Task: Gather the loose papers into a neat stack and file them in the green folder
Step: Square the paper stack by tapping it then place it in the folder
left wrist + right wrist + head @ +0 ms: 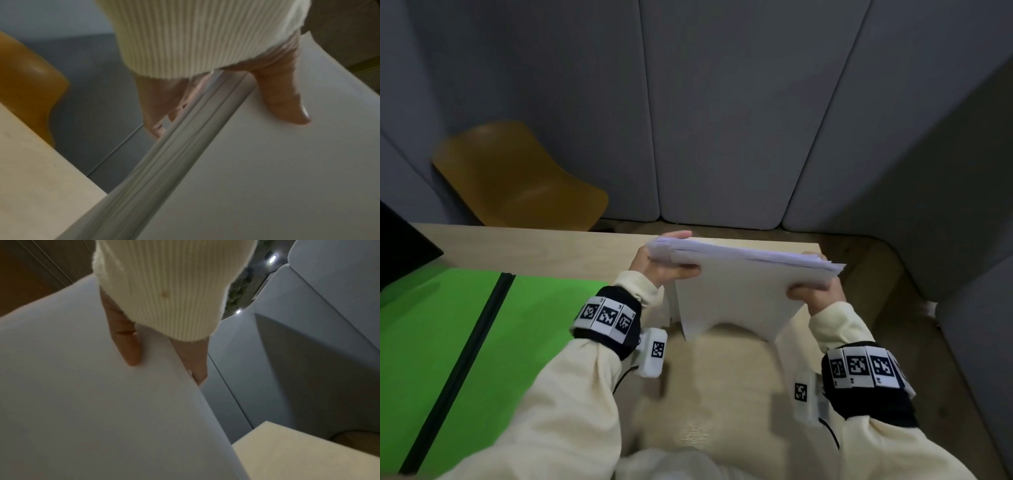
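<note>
A stack of white papers (736, 291) stands upright above the wooden table (534, 250), held between both hands. My left hand (664, 263) grips its left edge, thumb on the near face and fingers behind. My right hand (815, 286) grips the right edge the same way. In the left wrist view the thumb (285, 100) presses the near sheet of the papers (267, 162), whose layered edge shows. In the right wrist view the thumb (127, 345) lies on the papers (92, 394). The green folder (448, 325) lies open flat on the table at the left.
A dark object (404, 246) sits at the table's far left edge. An orange chair (517, 178) stands behind the table, against grey padded wall panels (722, 102). A grey upholstered seat (976, 325) borders the table on the right.
</note>
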Demonstrator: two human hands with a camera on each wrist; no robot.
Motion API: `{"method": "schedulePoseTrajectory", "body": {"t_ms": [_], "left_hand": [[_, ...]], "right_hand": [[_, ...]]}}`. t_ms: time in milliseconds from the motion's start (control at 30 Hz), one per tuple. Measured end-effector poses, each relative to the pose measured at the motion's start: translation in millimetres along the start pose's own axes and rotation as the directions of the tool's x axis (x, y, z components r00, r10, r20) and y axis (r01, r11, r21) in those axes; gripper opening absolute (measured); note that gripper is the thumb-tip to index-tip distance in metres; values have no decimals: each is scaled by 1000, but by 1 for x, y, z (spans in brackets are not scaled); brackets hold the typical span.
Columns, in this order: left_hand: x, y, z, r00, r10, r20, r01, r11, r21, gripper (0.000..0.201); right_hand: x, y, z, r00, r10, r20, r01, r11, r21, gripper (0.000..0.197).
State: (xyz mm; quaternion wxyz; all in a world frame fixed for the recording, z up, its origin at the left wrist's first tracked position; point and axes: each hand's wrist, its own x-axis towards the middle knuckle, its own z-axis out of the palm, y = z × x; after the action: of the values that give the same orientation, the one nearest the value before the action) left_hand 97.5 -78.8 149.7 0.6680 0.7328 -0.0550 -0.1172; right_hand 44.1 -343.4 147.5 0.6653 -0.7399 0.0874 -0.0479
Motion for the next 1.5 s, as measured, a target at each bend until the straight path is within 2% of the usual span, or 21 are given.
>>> {"method": "schedulePoseTrajectory", "body": {"t_ms": [100, 167, 267, 367, 467, 533, 600, 667, 767, 833, 867, 900, 1000, 1067, 1167, 1233, 1333, 1400, 1500], "left_hand": [[1, 2, 10, 999, 30, 31, -31, 999, 39, 72], [1, 3, 14, 998, 63, -2, -63, 997, 34, 65], [0, -1, 14, 990, 57, -126, -69, 994, -86, 68], [-4, -3, 24, 982, 67, -177, -84, 992, -89, 76], [-14, 3, 43, 968, 75, -239, -105, 988, -115, 63], [-18, 10, 53, 945, 98, -311, -139, 984, -111, 58], [-18, 14, 58, 930, 112, -349, -167, 977, -131, 35], [-13, 13, 60, 929, 86, -360, -139, 982, -125, 12], [-8, 9, 61, 895, 67, -441, -145, 979, -146, 20], [-6, 10, 64, 874, 66, -481, -170, 970, -175, 23], [-5, 11, 65, 861, 70, -503, -185, 966, -182, 25], [-6, 15, 66, 846, 77, -527, -201, 963, -181, 28], [0, 14, 66, 799, 72, -597, -203, 967, -155, 25], [3, 15, 64, 772, 70, -632, -206, 968, -144, 29], [7, 16, 59, 769, 44, -637, -195, 966, -169, 20], [8, 20, 57, 772, 35, -635, -199, 962, -189, 9], [7, 22, 53, 800, 32, -600, -200, 956, -216, 20], [6, 24, 51, 811, 39, -584, -196, 959, -207, 19], [6, 25, 49, 803, -4, -597, -124, 977, -173, 19]], "right_hand": [[0, -4, 6, 1000, -26, -9, 27, 997, 66, 51], [1, -7, 8, 998, -49, -31, 51, 996, 68, 49], [-1, -7, 4, 999, -8, -47, 12, 996, 85, 43], [-5, -1, 7, 994, 100, -36, -95, 987, 129, 23], [-7, -3, 15, 985, 82, -151, -58, 986, 154, 11], [-7, -9, 17, 981, 25, -190, 5, 988, 156, 10], [-8, -12, 19, 980, 4, -201, 30, 986, 164, 10], [-9, -12, 22, 982, 7, -189, 27, 984, 176, 10], [-9, -17, 27, 978, -35, -206, 72, 982, 173, 17], [-7, -24, 30, 966, -101, -238, 141, 978, 156, 35], [-4, -27, 31, 958, -103, -268, 147, 978, 149, 46], [-1, -28, 31, 949, -88, -304, 141, 978, 156, 48], [5, -28, 33, 917, -60, -393, 132, 978, 159, 16], [5, -26, 33, 908, -70, -413, 141, 979, 144, 11], [4, -24, 30, 932, -69, -356, 144, 971, 189, 6], [1, -22, 28, 959, -82, -272, 132, 976, 173, 13], [-3, -22, 27, 978, -79, -193, 109, 983, 146, 27], [-4, -20, 24, 986, -82, -145, 103, 985, 141, 34], [-3, -20, 22, 996, -82, -30, 85, 992, 96, 32]]}}
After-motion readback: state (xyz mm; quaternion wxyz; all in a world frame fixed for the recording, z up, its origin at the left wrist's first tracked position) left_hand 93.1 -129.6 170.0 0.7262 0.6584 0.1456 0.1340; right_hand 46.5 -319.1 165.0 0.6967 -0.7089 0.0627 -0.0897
